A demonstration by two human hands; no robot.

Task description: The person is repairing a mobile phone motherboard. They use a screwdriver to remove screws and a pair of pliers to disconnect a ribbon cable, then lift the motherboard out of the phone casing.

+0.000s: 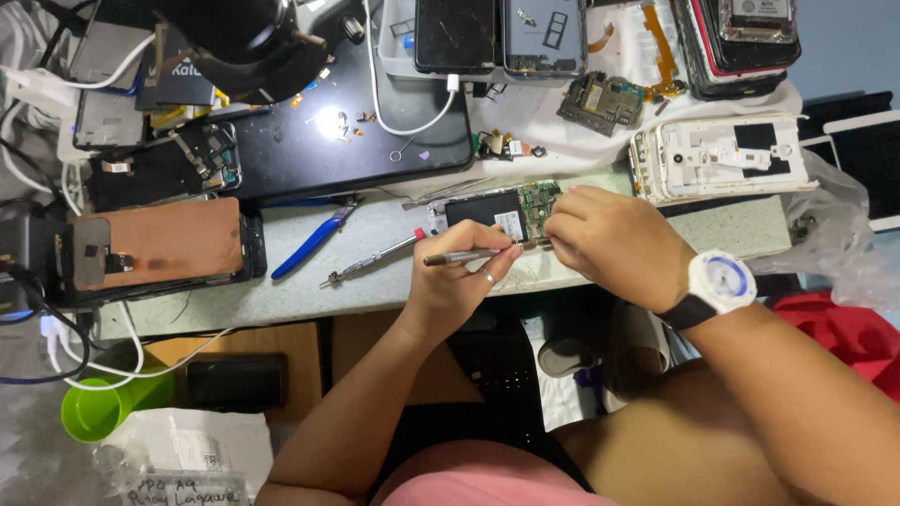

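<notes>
Opened phone (502,212) at the front edge of the worktop (375,281). The left hand (459,281) was closed around a slim metal tool (464,256); the right hand (614,239) pinched the phone's lower edge. Beside them lay a screwdriver (375,258) and blue-handled pliers (314,241). White phone frames (717,157) were stacked to the right; a green cup (98,408) sat below the worktop.

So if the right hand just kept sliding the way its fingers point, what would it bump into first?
Probably the left hand: the right hand points leftward over the opened phone, and the left fingertips sit right against it. Depth is hard to judge.
</notes>
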